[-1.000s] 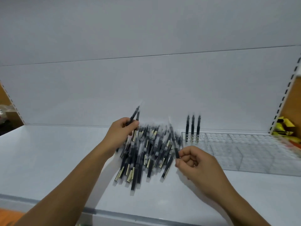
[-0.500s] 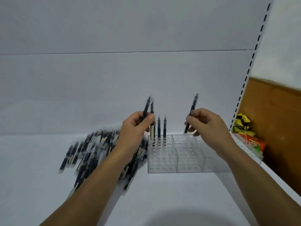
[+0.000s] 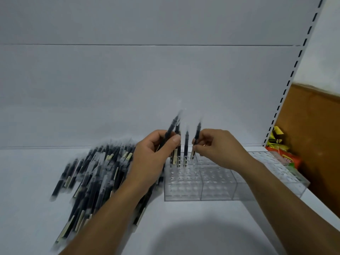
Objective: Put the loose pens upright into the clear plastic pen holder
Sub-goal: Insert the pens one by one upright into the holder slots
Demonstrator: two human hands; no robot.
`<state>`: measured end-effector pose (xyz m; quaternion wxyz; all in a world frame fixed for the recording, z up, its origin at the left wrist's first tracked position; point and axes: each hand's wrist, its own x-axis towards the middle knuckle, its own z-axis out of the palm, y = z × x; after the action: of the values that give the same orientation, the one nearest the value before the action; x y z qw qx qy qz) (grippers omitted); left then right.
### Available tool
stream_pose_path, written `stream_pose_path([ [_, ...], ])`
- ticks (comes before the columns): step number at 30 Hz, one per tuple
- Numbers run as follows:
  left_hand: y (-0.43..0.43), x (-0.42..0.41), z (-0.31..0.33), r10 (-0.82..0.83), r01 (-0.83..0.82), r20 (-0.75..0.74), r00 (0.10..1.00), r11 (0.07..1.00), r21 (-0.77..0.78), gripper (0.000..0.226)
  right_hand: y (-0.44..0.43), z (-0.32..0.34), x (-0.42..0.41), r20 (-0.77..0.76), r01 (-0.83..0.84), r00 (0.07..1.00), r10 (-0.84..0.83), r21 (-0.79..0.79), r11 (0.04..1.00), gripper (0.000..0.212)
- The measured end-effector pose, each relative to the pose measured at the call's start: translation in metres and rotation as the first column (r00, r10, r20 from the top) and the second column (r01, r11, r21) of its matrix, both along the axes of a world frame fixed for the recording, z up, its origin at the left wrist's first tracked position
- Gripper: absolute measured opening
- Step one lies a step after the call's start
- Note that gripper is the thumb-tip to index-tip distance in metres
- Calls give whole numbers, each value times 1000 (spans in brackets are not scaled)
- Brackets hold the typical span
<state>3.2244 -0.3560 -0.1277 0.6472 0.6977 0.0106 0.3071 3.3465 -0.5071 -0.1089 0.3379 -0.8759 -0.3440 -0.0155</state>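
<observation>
A heap of loose dark pens (image 3: 95,173) lies on the white shelf, left of centre. The clear plastic pen holder (image 3: 217,183), a grid of small holes, stands to its right. Dark pens stand upright in the holder's back-left corner (image 3: 186,148). My left hand (image 3: 154,155) grips two dark pens (image 3: 170,133) that point up and slightly right, just left of the holder. My right hand (image 3: 217,148) pinches one dark pen (image 3: 196,138) upright, its lower end at the holes beside the standing pens.
The white shelf (image 3: 184,227) has a white back panel. A slotted white upright (image 3: 294,70) rises at the right. Beyond it are a brown board and colourful packets (image 3: 281,151) behind the holder's far right end.
My right hand has moved left and down with its pen to the row of standing pens. My left hand holds its two pens in much the same place. The view has steadied on the holder.
</observation>
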Motion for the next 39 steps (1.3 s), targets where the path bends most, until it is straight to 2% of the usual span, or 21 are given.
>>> stream_pose_path([
  [3,-2,0,0,-16,16,-6,1000,1000,10,17,3,-1,-1,59,8,998,-1,-118,993,11],
  [8,-3,-2,0,-24,24,-13,1000,1000,-3,20,5,-2,1,89,46,995,-34,-135,990,12],
  [13,-4,-3,0,-22,22,-34,999,1000,-2,18,9,-5,1,165,92,985,-53,-235,968,23],
  [17,-5,-3,0,-44,44,-47,998,999,0,20,1,-8,-1,66,34,998,-21,-197,980,33],
  [19,-5,-3,0,-49,49,-52,997,999,3,22,-11,-4,-1,50,26,999,-19,-141,990,32],
  [20,-5,-2,1,-46,46,-53,998,999,5,23,-17,-1,-2,79,30,997,-25,-75,997,23],
  [22,-6,-1,1,-47,47,-53,998,999,2,24,-26,7,-6,82,-1,997,-11,143,990,8],
  [24,-9,0,1,-58,58,-56,997,998,4,24,-26,14,-16,-74,-103,987,139,366,925,14],
  [25,-11,0,2,-67,68,-61,996,998,10,24,-25,16,-21,-157,-142,961,226,423,895,18],
  [27,-13,1,2,-80,84,-75,994,996,42,22,-20,17,-30,-224,-203,920,320,428,881,16],
  [29,-14,2,2,-78,85,-87,993,993,80,12,-16,14,-33,-234,-210,912,336,438,874,12],
  [32,-16,1,0,-45,57,-87,995,990,133,10,-14,12,-31,-242,-113,929,279,532,839,9],
  [36,-14,-2,-3,8,-2,-46,999,991,135,15,-25,17,-16,-202,68,974,103,695,716,7],
  [39,-13,-3,-3,32,-28,-29,999,992,125,15,-28,10,-5,-88,111,994,-71,609,786,8],
])
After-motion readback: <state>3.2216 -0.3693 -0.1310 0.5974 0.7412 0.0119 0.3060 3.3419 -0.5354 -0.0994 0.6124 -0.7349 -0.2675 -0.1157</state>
